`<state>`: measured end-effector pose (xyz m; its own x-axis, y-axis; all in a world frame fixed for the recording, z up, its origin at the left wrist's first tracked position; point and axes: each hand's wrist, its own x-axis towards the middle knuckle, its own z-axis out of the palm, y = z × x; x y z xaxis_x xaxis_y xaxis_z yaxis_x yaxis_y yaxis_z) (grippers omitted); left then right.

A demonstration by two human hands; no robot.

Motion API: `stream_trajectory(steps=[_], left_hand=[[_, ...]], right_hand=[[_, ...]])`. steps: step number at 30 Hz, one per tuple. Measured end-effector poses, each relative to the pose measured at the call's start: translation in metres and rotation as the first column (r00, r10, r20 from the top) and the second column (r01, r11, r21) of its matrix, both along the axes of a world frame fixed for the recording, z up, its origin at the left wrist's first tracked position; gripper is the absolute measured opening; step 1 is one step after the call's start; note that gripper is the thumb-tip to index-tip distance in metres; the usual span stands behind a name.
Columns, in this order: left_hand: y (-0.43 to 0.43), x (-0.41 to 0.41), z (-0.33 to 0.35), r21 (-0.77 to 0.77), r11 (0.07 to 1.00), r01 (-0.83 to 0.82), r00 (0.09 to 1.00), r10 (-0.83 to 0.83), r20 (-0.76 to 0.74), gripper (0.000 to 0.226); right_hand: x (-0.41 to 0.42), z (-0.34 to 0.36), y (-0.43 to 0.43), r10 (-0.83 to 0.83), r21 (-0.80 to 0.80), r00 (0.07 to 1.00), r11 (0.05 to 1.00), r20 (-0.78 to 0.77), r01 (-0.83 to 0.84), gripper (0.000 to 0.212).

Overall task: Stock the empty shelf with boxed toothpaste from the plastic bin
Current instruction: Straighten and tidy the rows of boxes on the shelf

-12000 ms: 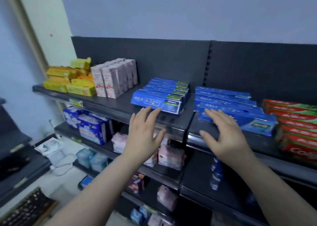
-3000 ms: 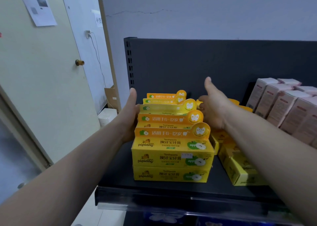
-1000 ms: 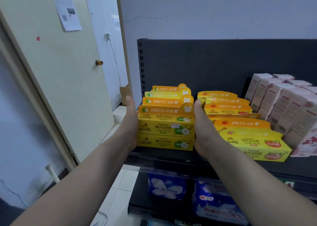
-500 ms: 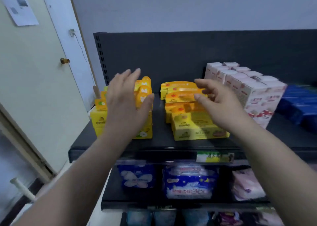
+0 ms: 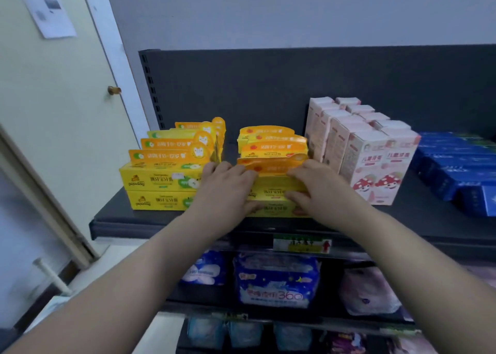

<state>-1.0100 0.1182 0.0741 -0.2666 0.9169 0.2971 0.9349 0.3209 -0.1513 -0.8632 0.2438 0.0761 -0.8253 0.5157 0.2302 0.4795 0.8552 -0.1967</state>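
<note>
Two stacks of yellow boxed toothpaste stand on the dark top shelf (image 5: 150,220). The apple-print stack (image 5: 161,184) is on the left and the orange-topped strawberry stack (image 5: 271,149) is beside it. My left hand (image 5: 225,189) grips the left end of the strawberry stack's front box, fingers over its top and thumb on its front face. My right hand (image 5: 319,187) grips the right end the same way. The plastic bin is out of view.
Upright pink toothpaste boxes (image 5: 375,160) stand right of my hands, and flat blue boxes (image 5: 456,165) lie further right. Lower shelves hold soft blue packs (image 5: 276,278) and pink packs (image 5: 367,292). A pale door (image 5: 53,112) is on the left.
My hands left the apple-print stack, hovered open above the shelf, and now rest down on the front box of the strawberry stack. The camera has swung right.
</note>
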Motion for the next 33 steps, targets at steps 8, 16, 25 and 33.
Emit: stream_trajectory(steps=[8,16,25,33], left_hand=[[0.006,0.002,0.001,-0.025,0.999,0.02,0.998,-0.019,0.059,0.067],[0.006,-0.001,0.009,-0.06,0.996,0.066,0.991,-0.058,0.118,0.064],[0.048,-0.054,0.089,-0.064,0.998,0.019,1.0,-0.021,-0.022,0.025],[0.089,-0.086,0.087,-0.301,0.938,0.173,0.981,-0.137,0.138,0.024]], right_hand=[[-0.027,0.019,0.032,-0.119,0.029,0.993,0.992,-0.02,0.12,0.027],[-0.048,0.034,0.04,-0.014,-0.013,0.996,1.0,0.091,0.015,0.015],[-0.068,0.049,0.058,-0.079,0.01,0.976,0.997,0.203,0.079,0.028],[-0.077,0.044,0.067,-0.097,-0.003,0.976,0.995,0.196,0.1,0.032]])
